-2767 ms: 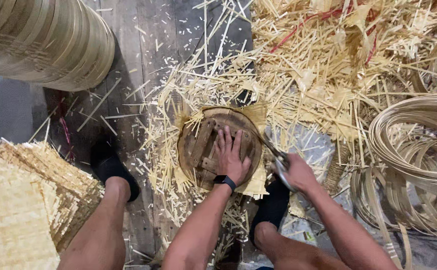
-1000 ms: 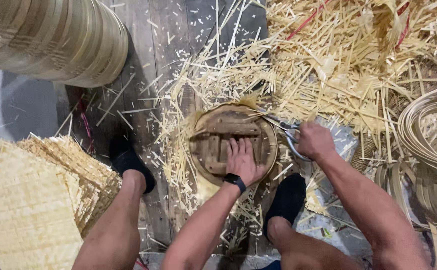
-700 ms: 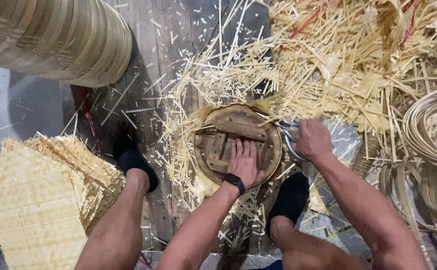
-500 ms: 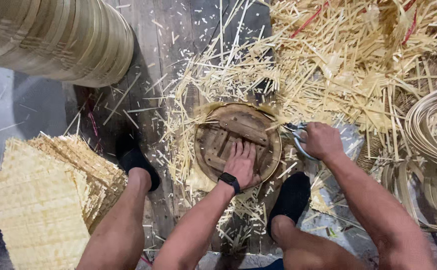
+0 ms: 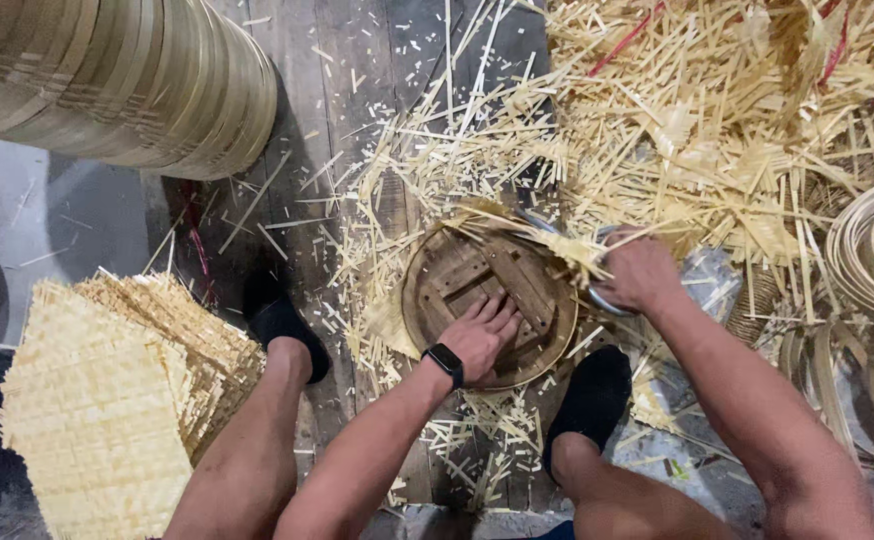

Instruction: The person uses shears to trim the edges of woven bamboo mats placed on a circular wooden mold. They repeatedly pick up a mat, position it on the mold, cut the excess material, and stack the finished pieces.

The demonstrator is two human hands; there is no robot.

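The round tray (image 5: 490,300) is bamboo with a slatted wooden base, matt and a bit rough. Pale dry bamboo offcuts (image 5: 717,130) look splintery, no shine at all. The woven mats (image 5: 97,420) are thin matt bamboo strip. The floor (image 5: 357,60) is worn, dark, rough planks. The shears (image 5: 597,265) look like dull metal. The wrist band (image 5: 446,362) is smooth black, slightly glossy.

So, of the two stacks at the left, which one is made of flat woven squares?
The lower stack of woven mats, beside the person's leg. The upper stack of round hoops is curved bamboo rims instead.
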